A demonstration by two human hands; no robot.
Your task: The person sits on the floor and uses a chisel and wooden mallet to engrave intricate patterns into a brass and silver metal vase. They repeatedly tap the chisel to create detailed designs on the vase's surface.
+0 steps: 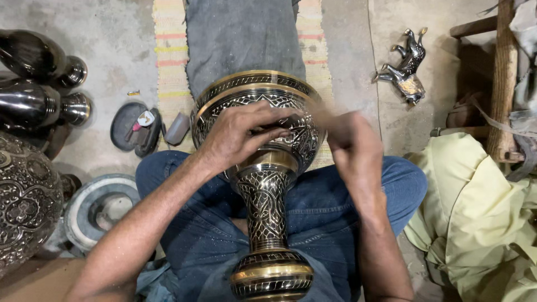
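Observation:
A large engraved brass vase with black and gold patterns lies across my lap, its bowl pointing away from me and its foot near my waist. My left hand rests on top of the bowl, fingers curled over the engraved surface, and seems to pinch a small tool, though that is hard to tell. My right hand is blurred beside the bowl's right side, fingers bent; whether it holds anything is unclear. I sit cross-legged in blue jeans.
Two dark polished vases and an engraved vase lie at the left. A round metal ring and a small open case sit by my left knee. A metal horse figurine stands far right, with yellow cloth beside a wooden frame.

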